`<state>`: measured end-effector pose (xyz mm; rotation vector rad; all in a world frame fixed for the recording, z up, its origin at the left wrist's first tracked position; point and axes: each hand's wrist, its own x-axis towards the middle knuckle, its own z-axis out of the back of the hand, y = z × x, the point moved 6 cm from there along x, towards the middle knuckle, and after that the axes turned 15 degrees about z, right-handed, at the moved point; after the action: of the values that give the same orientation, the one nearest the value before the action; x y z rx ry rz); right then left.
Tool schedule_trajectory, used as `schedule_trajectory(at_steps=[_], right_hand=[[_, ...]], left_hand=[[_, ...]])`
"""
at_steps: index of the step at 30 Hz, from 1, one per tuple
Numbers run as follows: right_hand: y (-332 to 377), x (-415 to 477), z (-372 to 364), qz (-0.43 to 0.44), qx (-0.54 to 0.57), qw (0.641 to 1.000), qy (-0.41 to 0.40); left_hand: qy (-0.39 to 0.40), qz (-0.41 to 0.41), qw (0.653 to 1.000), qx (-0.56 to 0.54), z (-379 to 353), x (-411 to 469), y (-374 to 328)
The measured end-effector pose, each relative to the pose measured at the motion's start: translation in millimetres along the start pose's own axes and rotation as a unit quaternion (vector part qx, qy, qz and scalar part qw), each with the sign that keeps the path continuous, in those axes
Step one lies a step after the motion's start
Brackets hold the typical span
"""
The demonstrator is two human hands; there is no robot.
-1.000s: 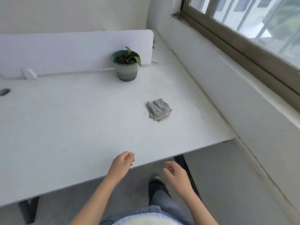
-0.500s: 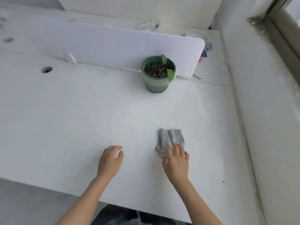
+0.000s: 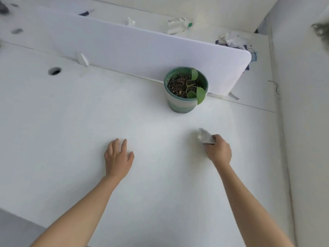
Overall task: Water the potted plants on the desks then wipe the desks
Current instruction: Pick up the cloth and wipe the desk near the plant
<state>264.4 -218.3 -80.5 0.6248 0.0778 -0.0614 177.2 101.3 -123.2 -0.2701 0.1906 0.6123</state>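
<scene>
Cloth [image 3: 204,137], grey and bunched, is in the right hand [image 3: 218,150], whose grip is clenched round its near end. The far corner sticks out past the fingers toward the back of the desk [image 3: 71,131]. It is low over the white desk top, right of the middle, though I cannot tell whether it touches the surface.

The left hand [image 3: 117,157] lies palm down on the desk well apart from the right, fingers straight and slightly spread, its grip released and holding nothing. Both forearms are bare and reach in from the near edge.

Beyond the cloth, at the back of the desk, the potted plant [image 3: 186,90] stands upright: a green pot with paler bands down its side, dark soil, and a few green leaves on its right side, one drooping over the rim. It is just in front of the white divider panel [image 3: 142,54] that runs along the back edge, near the panel's rounded right end.

To the left, a white bracket [image 3: 82,58] stands at the foot of the panel, and a round cable hole [image 3: 54,70] is cut in the desk near it. Behind the panel on the far desk lie a white tube with a green cap [image 3: 178,25] and a heap of crumpled paper [image 3: 233,40]. A pale wall [image 3: 302,104] runs down the desk's right side.
</scene>
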Motion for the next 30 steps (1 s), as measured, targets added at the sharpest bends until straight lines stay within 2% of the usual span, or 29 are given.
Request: schedule_trajectory(at_steps=[2, 4, 6, 9, 10, 11, 16, 20, 23, 26, 28, 30], right_hand=[[-1.8, 36.6, 27.8, -0.04, 0.067, 0.993, -0.088], [-0.1, 73.8, 49.3, -0.016, -0.009, 0.991, -0.136], [1.7, 109.1, 50.4, 0.021, -0.072, 0.992, -0.104], [-3.1, 142.0, 17.6, 0.065, -0.119, 0.989, 0.052], [-6.3, 145.1, 6.6, 0.072, -0.14, 0.984, 0.079], [-8.7, 145.9, -2.4, 0.077, -0.148, 0.983, 0.081], [-3.9, 131.3, -28.9, 0.068, -0.125, 0.99, -0.003], [19.9, 86.4, -57.5, 0.082, -0.13, 0.988, 0.014], [57.8, 36.7, -89.0, 0.191, -0.165, 0.967, 0.027], [97.1, 14.3, -126.5, 0.296, -0.212, 0.926, 0.101], [116.7, 26.9, -142.4, 0.318, -0.214, 0.916, 0.12], [133.9, 51.3, -152.9, 0.305, -0.206, 0.921, 0.125]], left_hand=[[0.005, 0.008, 0.999, 0.037, -7.0, 4.6, 3.5], [0.015, 0.008, 0.998, 0.058, -12.7, 5.1, 5.0], [0.003, 0.006, 0.998, 0.058, -15.4, 6.8, 5.6], [-0.045, 0.004, 0.998, 0.053, -16.2, 10.4, 7.5], [-0.057, 0.002, 0.997, 0.051, -15.6, 11.1, 7.4], [-0.067, 0.001, 0.997, 0.048, -15.0, 11.5, 7.4], [-0.092, 0.003, 0.995, 0.04, -14.5, 12.2, 8.7], [-0.106, 0.005, 0.994, 0.031, -12.8, 12.3, 7.8], [-0.117, 0.004, 0.993, 0.021, -11.5, 12.0, 7.1], [-0.127, -0.001, 0.992, 0.019, -12.4, 12.1, 7.4], [-0.129, -0.004, 0.991, 0.019, -13.3, 12.6, 7.3], [-0.132, -0.007, 0.991, 0.02, -14.3, 13.0, 7.8]])
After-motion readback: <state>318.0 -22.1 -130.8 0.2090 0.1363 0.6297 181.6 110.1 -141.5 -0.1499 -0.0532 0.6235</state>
